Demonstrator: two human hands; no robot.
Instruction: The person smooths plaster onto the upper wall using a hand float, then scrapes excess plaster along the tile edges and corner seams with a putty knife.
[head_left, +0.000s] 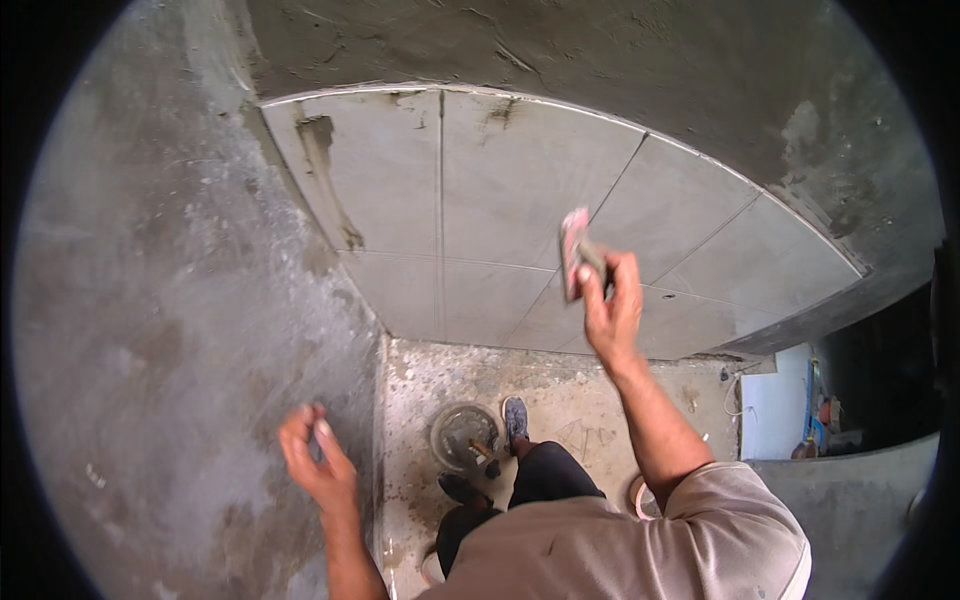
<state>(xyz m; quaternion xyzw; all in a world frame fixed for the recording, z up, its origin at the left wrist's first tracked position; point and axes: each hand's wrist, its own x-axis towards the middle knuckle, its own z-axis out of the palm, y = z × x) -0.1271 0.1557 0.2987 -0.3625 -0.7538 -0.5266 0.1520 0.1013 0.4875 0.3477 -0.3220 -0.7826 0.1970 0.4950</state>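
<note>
One tool is in play: your right hand (612, 305) is closed around the handle of a small trowel or float (573, 252), whose pinkish blade stands on edge against the grey tiled wall (500, 180), close to a grout line where two tiles meet. Judged by its look, the tool is light and stiff, with a thin flat blade that will not flex much; the handle on its back is the right place for your grip, fingers wrapped round and thumb on top, as you have it. Wet mortar or grout could make that handle slick, so keep the hold firm. Your left hand (318, 462) is empty, fingers loosely curled and partly open, hovering just beside the rough cement-rendered wall (170, 330) on your left; whether it touches the render is hard to tell. The tiles themselves look hard, smooth and brittle at the edges, with smears of mortar at the upper left. Down on the speckled concrete floor (560, 385), near your shoes (515, 420), sits a round grey mortar pan (463, 435) with something small lying in it. No packages, labels or signs are readable; at the far right only a white panel (775, 405) and some small coloured objects (815, 420) show, too small to name.
</note>
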